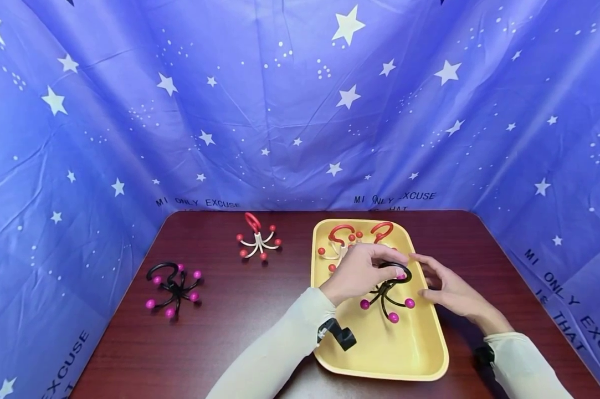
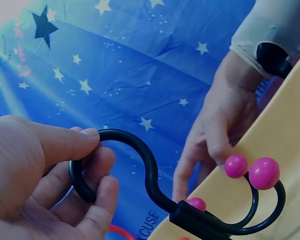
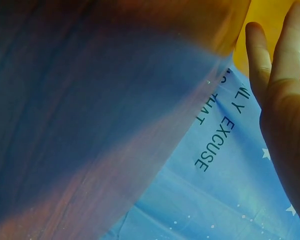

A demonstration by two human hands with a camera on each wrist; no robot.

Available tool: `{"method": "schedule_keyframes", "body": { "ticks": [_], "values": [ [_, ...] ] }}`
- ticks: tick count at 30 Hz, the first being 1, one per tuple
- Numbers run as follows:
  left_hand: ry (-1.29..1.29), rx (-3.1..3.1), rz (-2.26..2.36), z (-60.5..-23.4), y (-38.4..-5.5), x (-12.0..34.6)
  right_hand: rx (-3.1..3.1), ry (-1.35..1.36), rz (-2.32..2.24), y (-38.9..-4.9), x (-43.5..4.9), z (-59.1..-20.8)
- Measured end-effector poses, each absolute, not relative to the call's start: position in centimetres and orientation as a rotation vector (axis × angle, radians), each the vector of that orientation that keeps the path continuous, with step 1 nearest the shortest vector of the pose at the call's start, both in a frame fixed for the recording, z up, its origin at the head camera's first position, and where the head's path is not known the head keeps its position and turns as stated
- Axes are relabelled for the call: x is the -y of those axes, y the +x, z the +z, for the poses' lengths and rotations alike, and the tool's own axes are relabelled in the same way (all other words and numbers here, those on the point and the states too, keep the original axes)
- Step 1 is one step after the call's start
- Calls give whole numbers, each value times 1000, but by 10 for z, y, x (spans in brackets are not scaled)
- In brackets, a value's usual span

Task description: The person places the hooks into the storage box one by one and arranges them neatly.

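Observation:
In the head view a black multi-arm hanging hook (image 1: 384, 289) with pink ball tips is tilted over the yellow tray (image 1: 379, 357). My left hand (image 1: 357, 271) pinches its curved top between thumb and fingers, which the left wrist view shows up close on the black hook (image 2: 150, 170). At the tray's right side, my right hand (image 1: 451, 288) rests against the rim from outside, its fingers extended. The right wrist view shows two of these straight fingers (image 3: 287, 55) against the yellow wall. Two red-and-white hooks (image 1: 340, 230) lie at the tray's far end, partly hidden by my left hand.
On the dark wooden table (image 1: 220, 321), another black hook with pink balls (image 1: 175, 288) lies at the left. A red-and-white hook (image 1: 258, 239) stands left of the tray near the back. Blue star-patterned cloth (image 1: 265, 111) hangs around the back and sides.

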State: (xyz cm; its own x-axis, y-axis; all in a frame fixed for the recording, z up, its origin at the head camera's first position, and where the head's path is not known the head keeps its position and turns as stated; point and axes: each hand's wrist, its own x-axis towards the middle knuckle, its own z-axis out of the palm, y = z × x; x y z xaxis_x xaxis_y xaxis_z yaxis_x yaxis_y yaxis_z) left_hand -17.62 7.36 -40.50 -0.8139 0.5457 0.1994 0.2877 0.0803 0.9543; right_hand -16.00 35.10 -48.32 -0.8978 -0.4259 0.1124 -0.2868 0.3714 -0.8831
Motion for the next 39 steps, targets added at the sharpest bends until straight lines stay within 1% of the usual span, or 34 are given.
{"method": "schedule_keyframes", "body": {
  "ticks": [8,17,22,39],
  "values": [
    [840,-2164,1747,-414,-176,-85,-2458,-654,-1584,-160,-351,-483],
    [899,-2255,1648,-427,-178,-93,-2429,-555,-1561,-158,-352,-481],
    [851,-2206,1676,-432,-179,-96,-2442,-553,-1551,-159,-351,-480],
    [781,-2136,1746,-430,-179,-95,-2460,-595,-1546,-160,-351,-480]
  ]
}}
